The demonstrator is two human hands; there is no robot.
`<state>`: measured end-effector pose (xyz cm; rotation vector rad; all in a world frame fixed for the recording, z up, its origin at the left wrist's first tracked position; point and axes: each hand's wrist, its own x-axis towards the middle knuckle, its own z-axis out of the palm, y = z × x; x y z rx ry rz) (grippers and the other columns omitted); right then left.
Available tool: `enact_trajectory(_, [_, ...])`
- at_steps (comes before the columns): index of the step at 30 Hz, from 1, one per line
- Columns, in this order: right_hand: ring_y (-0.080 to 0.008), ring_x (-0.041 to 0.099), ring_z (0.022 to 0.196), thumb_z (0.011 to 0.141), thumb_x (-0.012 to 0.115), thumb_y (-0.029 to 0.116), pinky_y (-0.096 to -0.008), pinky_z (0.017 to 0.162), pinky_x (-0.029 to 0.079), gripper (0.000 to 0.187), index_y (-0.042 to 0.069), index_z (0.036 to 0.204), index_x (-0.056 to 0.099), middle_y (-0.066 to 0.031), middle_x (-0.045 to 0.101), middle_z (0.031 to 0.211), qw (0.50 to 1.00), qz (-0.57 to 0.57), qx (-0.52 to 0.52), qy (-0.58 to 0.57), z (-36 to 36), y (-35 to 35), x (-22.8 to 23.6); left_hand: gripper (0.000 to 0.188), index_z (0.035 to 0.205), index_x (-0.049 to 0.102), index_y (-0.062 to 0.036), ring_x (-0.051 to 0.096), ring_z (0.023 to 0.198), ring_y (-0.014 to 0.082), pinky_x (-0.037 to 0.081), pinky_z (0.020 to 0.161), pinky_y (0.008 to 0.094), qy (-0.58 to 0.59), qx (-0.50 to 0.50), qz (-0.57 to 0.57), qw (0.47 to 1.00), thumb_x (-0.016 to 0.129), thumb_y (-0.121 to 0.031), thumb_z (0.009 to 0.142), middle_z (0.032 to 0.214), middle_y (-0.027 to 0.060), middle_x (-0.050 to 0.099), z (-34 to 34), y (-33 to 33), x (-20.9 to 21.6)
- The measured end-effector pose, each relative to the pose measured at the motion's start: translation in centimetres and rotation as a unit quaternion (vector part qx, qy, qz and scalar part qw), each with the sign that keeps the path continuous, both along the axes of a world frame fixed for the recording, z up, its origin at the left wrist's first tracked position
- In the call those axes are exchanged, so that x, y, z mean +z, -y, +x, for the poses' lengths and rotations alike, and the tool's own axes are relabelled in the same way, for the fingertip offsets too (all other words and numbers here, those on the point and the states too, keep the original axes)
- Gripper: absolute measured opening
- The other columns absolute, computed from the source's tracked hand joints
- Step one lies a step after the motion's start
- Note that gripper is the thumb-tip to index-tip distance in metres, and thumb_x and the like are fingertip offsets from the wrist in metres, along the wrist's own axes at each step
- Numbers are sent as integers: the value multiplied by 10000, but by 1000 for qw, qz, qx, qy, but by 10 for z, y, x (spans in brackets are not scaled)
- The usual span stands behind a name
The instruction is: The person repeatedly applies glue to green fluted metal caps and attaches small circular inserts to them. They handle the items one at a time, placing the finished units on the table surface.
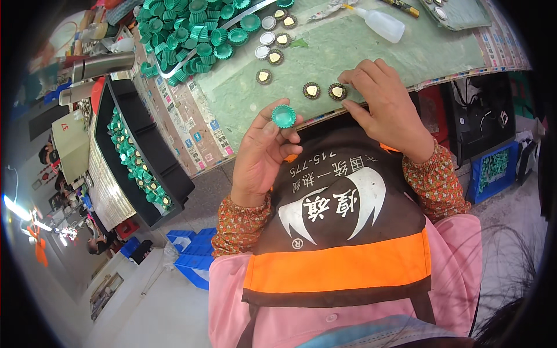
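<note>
My left hand pinches a green fluted cap between thumb and fingers, its round hollow side facing up. The cap is over the near edge of the table. To its right, my right hand has thumb and index finger at the edges of a dark scalloped disc with a cream centre. A similar dark disc lies just left of it, apart from both hands. Further left and back, more dark discs lie beside several round white pieces.
A large pile of green caps fills the back left of the table. A white squeeze bottle lies at the back. On the left, a black bin holds green caps with discs. A tray stands at the back right.
</note>
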<state>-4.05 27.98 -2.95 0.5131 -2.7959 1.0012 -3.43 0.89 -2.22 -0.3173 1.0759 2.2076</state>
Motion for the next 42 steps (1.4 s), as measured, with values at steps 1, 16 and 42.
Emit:
enact_trajectory(1, [-303, 529, 932, 809, 722, 126, -417, 814, 422, 302, 61, 1077, 597, -94, 548, 975, 1000, 8, -7, -8, 1, 3, 0, 547, 1518, 340, 16, 653, 991, 208, 630, 825, 319, -2, -3, -2, 1000, 530, -181, 1045, 1271, 204, 614, 0, -1, 1])
enact_trajectory(16, [-298, 536, 902, 832, 707, 146, -411, 797, 430, 287, 43, 1079, 602, -101, 550, 942, 989, -124, 65, -56, 2, 33, 22, 577, 1494, 398, 27, 643, 956, 157, 626, 794, 302, 22, -11, 9, 1000, 594, -234, 1019, 1235, 150, 638, 3, -2, -3])
enact_trajectory(42, [-277, 531, 942, 744, 696, 150, -382, 805, 440, 277, 26, 975, 606, -91, 547, 949, 990, -77, 95, -67, 12, 56, 24, 511, 1475, 426, 14, 690, 1000, 181, 618, 826, 317, -17, -37, -64, 997, 541, -246, 1050, 1164, 105, 658, 14, -11, -3])
